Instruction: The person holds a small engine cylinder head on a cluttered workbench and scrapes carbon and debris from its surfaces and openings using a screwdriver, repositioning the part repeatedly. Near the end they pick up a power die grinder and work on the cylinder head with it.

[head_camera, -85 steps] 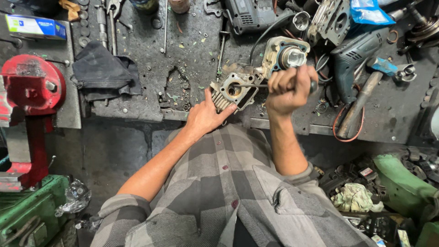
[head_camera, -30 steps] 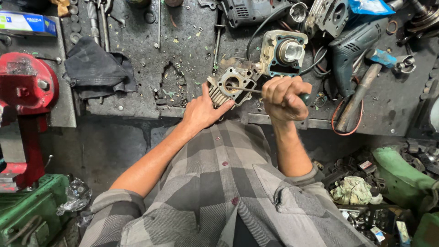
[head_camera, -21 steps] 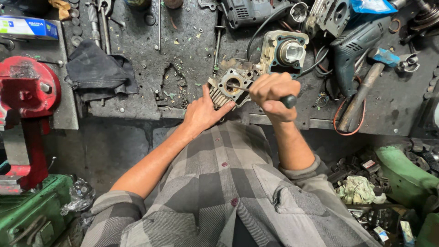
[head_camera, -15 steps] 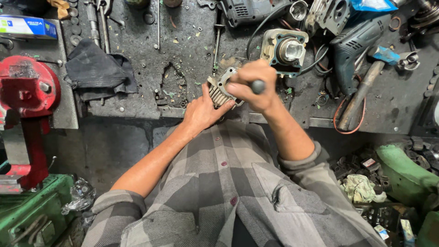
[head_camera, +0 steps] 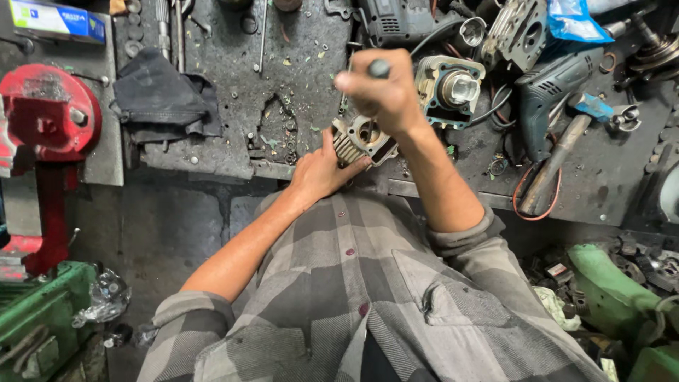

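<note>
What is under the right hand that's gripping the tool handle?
Below the right hand sits a finned metal engine part with a round bore, steadied by the left hand on the dark workbench. The tool's shaft and tip are covered by the fist.

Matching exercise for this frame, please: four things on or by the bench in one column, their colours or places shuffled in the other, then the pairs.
1. vise
2. cloth
3. finned engine part
4. drill

A. under the left hand
B. red, far left
C. dark, beside the vise
D. blue-grey, right of the right hand

Pairs: 1-B, 2-C, 3-A, 4-D
</note>
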Tool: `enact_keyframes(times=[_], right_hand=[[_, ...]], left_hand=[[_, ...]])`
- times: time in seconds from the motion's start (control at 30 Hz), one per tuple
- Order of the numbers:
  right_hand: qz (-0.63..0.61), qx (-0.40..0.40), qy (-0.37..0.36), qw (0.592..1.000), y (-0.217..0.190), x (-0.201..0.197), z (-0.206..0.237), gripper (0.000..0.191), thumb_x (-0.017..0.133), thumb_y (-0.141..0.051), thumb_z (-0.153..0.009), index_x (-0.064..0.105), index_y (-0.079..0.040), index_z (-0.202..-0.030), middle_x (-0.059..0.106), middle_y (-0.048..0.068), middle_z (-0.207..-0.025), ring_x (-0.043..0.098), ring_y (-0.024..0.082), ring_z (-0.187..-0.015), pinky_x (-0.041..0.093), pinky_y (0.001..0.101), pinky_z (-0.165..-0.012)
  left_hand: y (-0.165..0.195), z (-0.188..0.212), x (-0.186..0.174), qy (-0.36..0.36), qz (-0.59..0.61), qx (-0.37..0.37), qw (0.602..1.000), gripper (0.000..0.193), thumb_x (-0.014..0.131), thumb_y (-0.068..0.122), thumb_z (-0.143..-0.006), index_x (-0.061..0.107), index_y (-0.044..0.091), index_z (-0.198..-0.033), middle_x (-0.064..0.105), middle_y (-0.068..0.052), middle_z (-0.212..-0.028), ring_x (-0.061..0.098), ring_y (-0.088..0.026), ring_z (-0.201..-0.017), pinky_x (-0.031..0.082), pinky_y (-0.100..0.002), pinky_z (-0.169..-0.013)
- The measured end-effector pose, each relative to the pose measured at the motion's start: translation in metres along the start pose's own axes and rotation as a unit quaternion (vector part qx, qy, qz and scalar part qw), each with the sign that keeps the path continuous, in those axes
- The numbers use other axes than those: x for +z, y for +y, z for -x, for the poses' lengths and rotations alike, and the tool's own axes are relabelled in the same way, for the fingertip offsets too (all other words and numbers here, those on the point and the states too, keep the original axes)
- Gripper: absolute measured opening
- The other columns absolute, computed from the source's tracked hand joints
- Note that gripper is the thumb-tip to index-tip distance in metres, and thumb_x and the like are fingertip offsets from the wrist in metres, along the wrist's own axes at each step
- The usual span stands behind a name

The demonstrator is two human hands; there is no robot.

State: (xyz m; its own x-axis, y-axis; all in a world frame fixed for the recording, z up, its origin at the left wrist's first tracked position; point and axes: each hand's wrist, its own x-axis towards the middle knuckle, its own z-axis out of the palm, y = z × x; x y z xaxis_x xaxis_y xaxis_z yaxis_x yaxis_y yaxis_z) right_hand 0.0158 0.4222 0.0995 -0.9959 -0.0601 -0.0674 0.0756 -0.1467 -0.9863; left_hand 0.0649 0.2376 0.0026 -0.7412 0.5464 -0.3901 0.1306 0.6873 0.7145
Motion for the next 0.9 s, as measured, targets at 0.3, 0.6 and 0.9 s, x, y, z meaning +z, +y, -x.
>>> enact_keyframes(times=[0.3, 0.6, 0.9], right_hand=[[-0.143, -0.111, 0.079, 0.98, -0.001, -0.03, 0.034, 0.041, 0.059, -0.009, -0.102, 0.034, -0.008, -0.069, 0.035, 0.003, -0.056, 0.029, 0.01, -0.04, 0.024, 0.029, -0.037], [-0.107, -0.204, 0.09, 0.969, 0.009, -0.032, 0.055, 0.041, 0.057, -0.005, -0.1, 0.032, -0.006, -0.068, 0.037, 0.006, -0.056, 0.031, 0.012, -0.041, 0.026, 0.0297, -0.038], [-0.133, -0.217, 0.076, 0.964, 0.011, -0.041, 0.058, 0.039, 0.054, -0.006, -0.1, 0.029, -0.008, -0.07, 0.032, 0.005, -0.053, 0.025, 0.01, -0.038, 0.022, 0.0304, -0.037]], left_hand=[[-0.003, -0.001, 0.002, -0.01, -0.011, -0.019, 1.0, 0.11, 0.062, 0.074, -0.085, 0.025, -0.01, -0.146, 0.072, -0.032, -0.089, 0.072, -0.049, -0.082, 0.057, -0.057, -0.072], [-0.005, -0.003, 0.003, -0.014, -0.012, -0.021, 1.0, 0.114, 0.06, 0.076, -0.084, 0.025, -0.013, -0.146, 0.071, -0.033, -0.086, 0.072, -0.05, -0.081, 0.057, -0.058, -0.07], [-0.005, -0.006, 0.0, -0.017, -0.009, -0.015, 1.0, 0.114, 0.059, 0.076, -0.085, 0.025, -0.014, -0.146, 0.071, -0.033, -0.085, 0.073, -0.048, -0.079, 0.058, -0.056, -0.07]])
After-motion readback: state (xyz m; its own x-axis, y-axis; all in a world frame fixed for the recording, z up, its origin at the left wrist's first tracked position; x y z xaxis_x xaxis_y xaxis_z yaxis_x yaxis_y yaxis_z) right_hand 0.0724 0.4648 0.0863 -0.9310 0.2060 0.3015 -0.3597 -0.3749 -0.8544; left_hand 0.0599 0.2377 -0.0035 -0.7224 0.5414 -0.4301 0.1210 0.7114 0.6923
